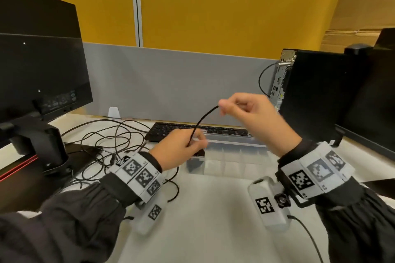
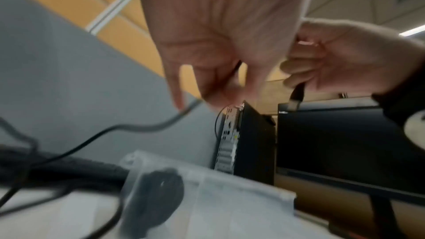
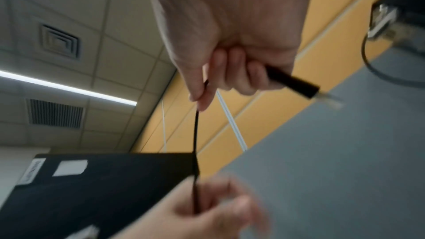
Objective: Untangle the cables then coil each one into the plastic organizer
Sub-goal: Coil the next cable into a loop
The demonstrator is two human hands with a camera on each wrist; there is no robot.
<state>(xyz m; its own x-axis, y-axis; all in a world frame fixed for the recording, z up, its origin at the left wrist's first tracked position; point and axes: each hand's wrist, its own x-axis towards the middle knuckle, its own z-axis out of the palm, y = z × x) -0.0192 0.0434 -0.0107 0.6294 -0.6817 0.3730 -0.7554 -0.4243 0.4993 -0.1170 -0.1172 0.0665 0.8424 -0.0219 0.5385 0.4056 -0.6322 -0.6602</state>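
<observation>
A thin black cable (image 1: 202,119) runs taut between my two hands above the desk. My right hand (image 1: 245,113) is raised and pinches the cable near its end; its black plug (image 3: 293,83) sticks out past my curled fingers. My left hand (image 1: 186,145) is lower and pinches the same cable (image 3: 195,188), whose slack (image 2: 138,126) trails off to the left. A tangle of black cables (image 1: 111,141) lies on the desk at the left. The clear plastic organizer (image 1: 230,156) sits beneath my hands, with a coiled black cable (image 2: 158,197) in its left compartment.
A black keyboard (image 1: 171,130) lies behind the organizer. A monitor on its stand (image 1: 42,92) is at the left, a black computer tower (image 1: 316,92) and another monitor at the right. A grey partition (image 1: 171,81) backs the desk.
</observation>
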